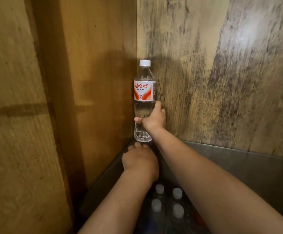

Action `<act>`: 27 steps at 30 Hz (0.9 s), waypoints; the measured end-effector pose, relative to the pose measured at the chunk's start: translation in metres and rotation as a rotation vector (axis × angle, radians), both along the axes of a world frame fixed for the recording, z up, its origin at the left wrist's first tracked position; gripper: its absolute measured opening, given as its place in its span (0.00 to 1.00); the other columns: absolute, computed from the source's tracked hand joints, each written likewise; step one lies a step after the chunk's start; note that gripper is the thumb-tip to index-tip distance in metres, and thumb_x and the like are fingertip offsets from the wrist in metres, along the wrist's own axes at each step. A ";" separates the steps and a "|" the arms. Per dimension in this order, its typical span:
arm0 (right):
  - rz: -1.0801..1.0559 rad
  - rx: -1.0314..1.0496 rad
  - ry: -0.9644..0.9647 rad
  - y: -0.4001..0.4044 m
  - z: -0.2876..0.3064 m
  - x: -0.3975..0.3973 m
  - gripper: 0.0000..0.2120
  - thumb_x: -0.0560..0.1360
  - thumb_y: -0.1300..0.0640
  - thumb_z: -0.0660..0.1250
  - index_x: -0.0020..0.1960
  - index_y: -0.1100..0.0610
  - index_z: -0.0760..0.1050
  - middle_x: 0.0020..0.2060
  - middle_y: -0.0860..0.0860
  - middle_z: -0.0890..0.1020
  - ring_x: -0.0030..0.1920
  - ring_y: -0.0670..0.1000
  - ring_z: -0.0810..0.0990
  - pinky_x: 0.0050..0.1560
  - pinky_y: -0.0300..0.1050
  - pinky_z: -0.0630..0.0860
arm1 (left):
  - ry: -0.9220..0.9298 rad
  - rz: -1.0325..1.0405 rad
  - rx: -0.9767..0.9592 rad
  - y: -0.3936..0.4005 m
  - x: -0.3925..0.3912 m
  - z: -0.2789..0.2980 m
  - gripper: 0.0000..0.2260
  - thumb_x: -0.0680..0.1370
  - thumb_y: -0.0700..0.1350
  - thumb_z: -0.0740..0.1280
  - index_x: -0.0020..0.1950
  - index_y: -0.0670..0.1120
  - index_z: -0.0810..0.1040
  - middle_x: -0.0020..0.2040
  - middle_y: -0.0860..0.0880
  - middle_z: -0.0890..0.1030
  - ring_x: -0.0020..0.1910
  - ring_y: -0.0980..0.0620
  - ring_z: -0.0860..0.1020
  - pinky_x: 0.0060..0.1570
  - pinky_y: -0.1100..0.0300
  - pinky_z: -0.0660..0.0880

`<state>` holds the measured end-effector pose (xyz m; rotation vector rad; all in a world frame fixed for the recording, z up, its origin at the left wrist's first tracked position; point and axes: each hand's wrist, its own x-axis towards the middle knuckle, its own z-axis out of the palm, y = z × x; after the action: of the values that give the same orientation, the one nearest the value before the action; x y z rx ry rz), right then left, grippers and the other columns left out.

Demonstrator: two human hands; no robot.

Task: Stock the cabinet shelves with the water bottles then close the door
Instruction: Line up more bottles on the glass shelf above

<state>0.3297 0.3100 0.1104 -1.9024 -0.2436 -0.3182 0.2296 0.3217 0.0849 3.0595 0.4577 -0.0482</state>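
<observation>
1. Two bare hands reach forward into the cabinet, forearms running up from the lower edge of the view.
2. Right hand [154, 118] grasps the water bottle [144, 92] round its clear lower body, below the label; the thumb shows on the left side of the bottle and the fingers wrap round the right side and back.
3. Left hand [139, 158] lies lower and nearer, knuckles up, its fingertips [137, 145] reaching to just beneath the base of the bottle. Whether they touch the bottle or the shelf cannot be told, nor whether the hand holds anything; the fingers look loosely bent.
4. That bottle stands upright in the far corner of the cabinet, where the left side wall [101, 73] meets the back panel [213, 73]. It has a white cap [144, 63] and a white label with red-orange swirls and characters.
5. Its base sits at the far end of the shelf [238, 159], a dark, metal-looking surface; whether it rests fully on the shelf is hard to tell.
6. Four more white bottle caps [168, 201] show blurred between the forearms, low in the view, in two rows of two.
7. Back panel is pale wood with dark mottled staining and a bright glare patch at upper right.
8. Far left, a wide pale wooden panel [15, 115] fills the edge of the view.
</observation>
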 end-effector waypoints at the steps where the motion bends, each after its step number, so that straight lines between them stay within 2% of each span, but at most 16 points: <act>1: -0.037 -0.055 -0.007 -0.001 0.002 -0.001 0.36 0.67 0.55 0.75 0.69 0.54 0.60 0.64 0.57 0.69 0.64 0.61 0.70 0.59 0.55 0.72 | 0.005 0.001 -0.001 0.000 0.000 0.000 0.29 0.77 0.43 0.63 0.73 0.41 0.54 0.72 0.42 0.58 0.71 0.42 0.60 0.64 0.51 0.66; 3: -0.108 -0.210 -0.040 -0.004 0.004 -0.003 0.35 0.67 0.49 0.74 0.68 0.52 0.60 0.61 0.57 0.74 0.62 0.61 0.73 0.57 0.54 0.72 | 0.007 0.005 0.001 0.001 0.001 0.001 0.29 0.77 0.43 0.63 0.74 0.41 0.53 0.73 0.42 0.58 0.71 0.43 0.59 0.64 0.51 0.65; 5: -0.126 -0.270 -0.077 -0.007 0.004 -0.005 0.36 0.68 0.48 0.73 0.69 0.52 0.58 0.61 0.57 0.75 0.61 0.62 0.74 0.56 0.53 0.72 | 0.005 0.000 0.005 0.001 0.002 0.001 0.29 0.77 0.43 0.63 0.74 0.41 0.53 0.73 0.42 0.57 0.71 0.43 0.59 0.64 0.51 0.65; 9: -0.073 -0.197 -0.080 -0.006 0.002 -0.005 0.34 0.70 0.54 0.72 0.68 0.56 0.55 0.62 0.59 0.74 0.63 0.62 0.73 0.57 0.53 0.72 | 0.009 -0.006 0.002 0.000 0.003 0.001 0.30 0.76 0.43 0.64 0.74 0.42 0.53 0.74 0.42 0.56 0.72 0.43 0.58 0.66 0.51 0.64; 15: -0.059 -0.242 0.010 -0.004 0.002 0.000 0.32 0.70 0.51 0.72 0.66 0.59 0.60 0.63 0.59 0.73 0.64 0.61 0.72 0.58 0.53 0.72 | 0.008 0.000 -0.003 0.001 0.006 -0.001 0.29 0.76 0.44 0.63 0.73 0.41 0.54 0.72 0.41 0.58 0.71 0.42 0.60 0.64 0.50 0.65; 17: 0.010 -0.148 0.101 -0.009 0.002 0.002 0.35 0.69 0.52 0.73 0.68 0.59 0.60 0.64 0.58 0.72 0.65 0.61 0.71 0.62 0.55 0.72 | 0.023 0.022 -0.034 0.000 0.009 0.000 0.29 0.77 0.45 0.63 0.73 0.41 0.55 0.72 0.41 0.58 0.71 0.41 0.60 0.66 0.48 0.64; 19: 0.168 0.034 0.263 -0.018 0.005 -0.001 0.37 0.68 0.56 0.74 0.70 0.59 0.58 0.66 0.58 0.71 0.67 0.60 0.70 0.66 0.58 0.69 | 0.033 0.046 -0.057 -0.001 0.011 0.000 0.28 0.78 0.46 0.62 0.74 0.41 0.55 0.73 0.41 0.57 0.72 0.40 0.59 0.69 0.46 0.63; 21: 0.283 0.142 0.332 -0.030 0.008 -0.009 0.37 0.68 0.58 0.74 0.71 0.58 0.57 0.67 0.57 0.70 0.68 0.59 0.69 0.68 0.58 0.66 | 0.025 0.061 -0.070 -0.001 0.012 0.000 0.28 0.78 0.47 0.61 0.74 0.40 0.54 0.74 0.40 0.57 0.72 0.39 0.59 0.70 0.46 0.61; 23: 0.297 0.111 0.283 -0.041 0.012 -0.019 0.35 0.69 0.59 0.73 0.70 0.57 0.59 0.66 0.55 0.71 0.67 0.58 0.69 0.67 0.56 0.68 | 0.017 0.071 -0.074 0.000 0.013 -0.002 0.27 0.78 0.46 0.60 0.74 0.40 0.55 0.73 0.40 0.57 0.72 0.39 0.59 0.70 0.46 0.61; 25: 0.311 0.071 0.238 -0.052 0.017 -0.038 0.33 0.69 0.59 0.73 0.69 0.55 0.60 0.62 0.54 0.73 0.62 0.55 0.72 0.63 0.55 0.71 | 0.026 0.066 -0.076 0.002 0.011 -0.001 0.26 0.79 0.46 0.59 0.73 0.39 0.57 0.73 0.40 0.58 0.72 0.39 0.60 0.70 0.46 0.61; 27: 0.376 0.048 0.230 -0.067 0.021 -0.063 0.28 0.70 0.58 0.72 0.66 0.55 0.64 0.57 0.53 0.75 0.57 0.53 0.75 0.59 0.54 0.74 | 0.011 0.040 -0.095 0.002 0.005 0.002 0.22 0.78 0.44 0.59 0.71 0.40 0.62 0.71 0.39 0.63 0.69 0.39 0.64 0.68 0.47 0.64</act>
<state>0.2665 0.2431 0.1313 -1.7834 -0.4262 0.1453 0.2349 0.3236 0.0871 2.9579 0.5021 -0.0821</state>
